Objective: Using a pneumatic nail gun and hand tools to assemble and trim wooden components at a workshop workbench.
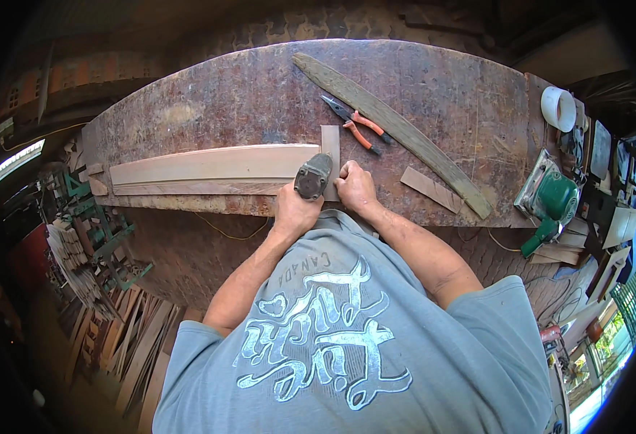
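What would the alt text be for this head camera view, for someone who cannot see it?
Seen from above, a person at a worn workbench holds a small dark power tool in the left hand against a long pale board, while the right hand steadies a short wooden piece. Orange-handled pliers, a curved slat and a green sander lie nearby.
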Demonstrator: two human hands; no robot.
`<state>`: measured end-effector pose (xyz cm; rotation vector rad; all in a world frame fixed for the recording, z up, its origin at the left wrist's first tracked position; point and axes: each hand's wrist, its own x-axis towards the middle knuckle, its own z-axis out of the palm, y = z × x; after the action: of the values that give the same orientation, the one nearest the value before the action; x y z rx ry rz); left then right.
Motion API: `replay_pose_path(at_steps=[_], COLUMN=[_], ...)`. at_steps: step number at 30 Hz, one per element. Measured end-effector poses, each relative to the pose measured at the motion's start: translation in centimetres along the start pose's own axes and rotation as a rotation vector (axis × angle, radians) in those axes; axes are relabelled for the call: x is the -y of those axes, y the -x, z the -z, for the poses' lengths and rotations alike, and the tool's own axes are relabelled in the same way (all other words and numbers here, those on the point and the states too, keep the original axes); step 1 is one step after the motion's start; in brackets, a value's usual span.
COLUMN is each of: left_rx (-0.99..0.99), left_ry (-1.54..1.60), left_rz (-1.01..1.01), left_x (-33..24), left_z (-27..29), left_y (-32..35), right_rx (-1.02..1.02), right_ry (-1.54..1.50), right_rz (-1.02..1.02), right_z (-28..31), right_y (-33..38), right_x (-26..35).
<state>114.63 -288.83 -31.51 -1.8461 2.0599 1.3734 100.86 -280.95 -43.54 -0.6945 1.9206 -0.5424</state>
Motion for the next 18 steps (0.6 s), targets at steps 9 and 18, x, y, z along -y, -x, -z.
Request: replay_pose_path(at_steps=[9,18], left_rx=[0.008,-0.006], left_ry=[0.044,0.034], left_rz=[-0.012,-0.019], left_x=[-0.31,-0.07], left_z=[0.1,-0.1], left_y=[0.04,0.03], right_rx=[-0.015,-0.01], right_ry=[-0.002,-0.007], right_rz=[0.014,0.022], right_z=[-0.13,-0.16], right_y=[0.01,-0.11], right_x=[-0.15,-0.21])
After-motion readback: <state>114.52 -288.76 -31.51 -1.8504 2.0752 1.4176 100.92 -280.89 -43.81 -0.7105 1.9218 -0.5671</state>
